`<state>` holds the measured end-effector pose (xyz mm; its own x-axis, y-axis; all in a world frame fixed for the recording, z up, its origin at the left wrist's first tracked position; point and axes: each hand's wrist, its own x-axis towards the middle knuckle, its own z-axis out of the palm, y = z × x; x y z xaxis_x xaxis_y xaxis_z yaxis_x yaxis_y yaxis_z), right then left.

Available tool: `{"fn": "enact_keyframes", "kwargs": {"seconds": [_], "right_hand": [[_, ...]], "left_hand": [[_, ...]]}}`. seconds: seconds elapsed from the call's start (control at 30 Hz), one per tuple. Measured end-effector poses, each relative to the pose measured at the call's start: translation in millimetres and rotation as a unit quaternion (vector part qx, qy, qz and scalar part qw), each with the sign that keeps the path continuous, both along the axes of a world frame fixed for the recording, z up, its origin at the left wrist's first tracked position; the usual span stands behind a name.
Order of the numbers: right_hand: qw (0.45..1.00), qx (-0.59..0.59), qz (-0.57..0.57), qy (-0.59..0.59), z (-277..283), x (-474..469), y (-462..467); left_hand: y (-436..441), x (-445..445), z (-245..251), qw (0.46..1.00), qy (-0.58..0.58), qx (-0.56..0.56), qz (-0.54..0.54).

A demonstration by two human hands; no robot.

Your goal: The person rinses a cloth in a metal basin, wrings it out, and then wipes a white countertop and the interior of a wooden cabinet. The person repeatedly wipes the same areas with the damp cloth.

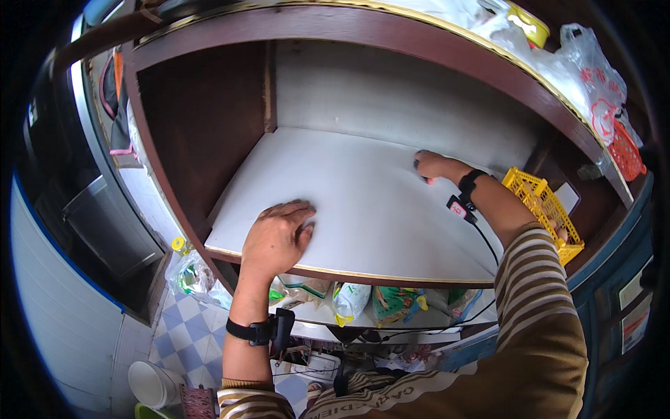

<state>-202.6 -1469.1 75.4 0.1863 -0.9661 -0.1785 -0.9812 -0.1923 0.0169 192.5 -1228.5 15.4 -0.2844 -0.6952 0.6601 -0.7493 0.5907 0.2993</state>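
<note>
A white shelf board (340, 199) lies inside a dark brown wooden cabinet (209, 105). Over the board's front left part is my left hand (282, 233), its fingers bent and its thumb apart from them. I see nothing in that hand. Farther back on the right, my right hand (435, 165) is curled against the board near the back panel (366, 94). A small reddish spot and dark patches show at its fingers; whether it holds something I cannot tell. A black strap and a cabled device (459, 208) sit at my right wrist.
Right of my forearm stands a yellow plastic crate (544, 209) holding eggs. Filled bags (395, 304) line the lower shelf. Plastic bags (591, 73) and a red basket (625, 152) rest on top. A white bucket (152, 385) stands on the tiled floor.
</note>
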Motion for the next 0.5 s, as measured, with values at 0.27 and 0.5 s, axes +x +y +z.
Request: {"fn": "enact_keyframes", "kwargs": {"seconds": [0.27,0.5], "right_hand": [[0.992,0.062,0.022,-0.112,10,143,-11],[0.977,-0.009,0.205,-0.057,-7,187,10]], "left_hand": [[0,2,-3,0.999,-0.014,0.018,0.023],[-2,5,-3,1.000,-0.004,0.017,-0.004]]}}
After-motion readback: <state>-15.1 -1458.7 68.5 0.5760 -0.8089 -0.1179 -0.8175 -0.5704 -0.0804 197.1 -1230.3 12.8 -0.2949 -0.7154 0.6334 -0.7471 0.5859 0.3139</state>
